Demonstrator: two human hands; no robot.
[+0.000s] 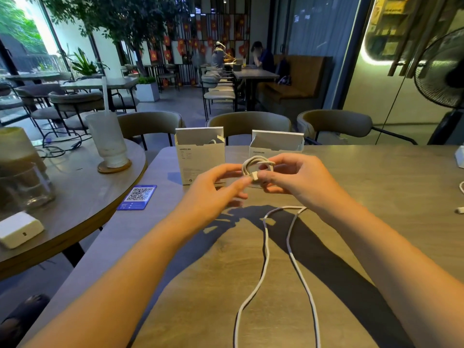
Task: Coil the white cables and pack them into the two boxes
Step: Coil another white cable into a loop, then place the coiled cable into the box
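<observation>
A white cable (265, 249) is partly wound into a small coil (253, 165) held between both hands above the wooden table (376, 197). My left hand (216, 189) pinches the coil near its plug, and my right hand (296, 177) grips the coil's other side. The loose rest of the cable runs down the table toward me in two strands. Two open white boxes stand upright behind the hands: the left box (199, 156) has a bit of white cable showing inside, and the right box (276, 144) is partly hidden by my hands.
A blue QR card (138, 197) lies at the table's left edge. A round table to the left carries a plastic cup (109, 141), a glass (22, 182) and a white charger (18, 232). Another white cable end (460, 197) lies at the far right. Chairs stand behind.
</observation>
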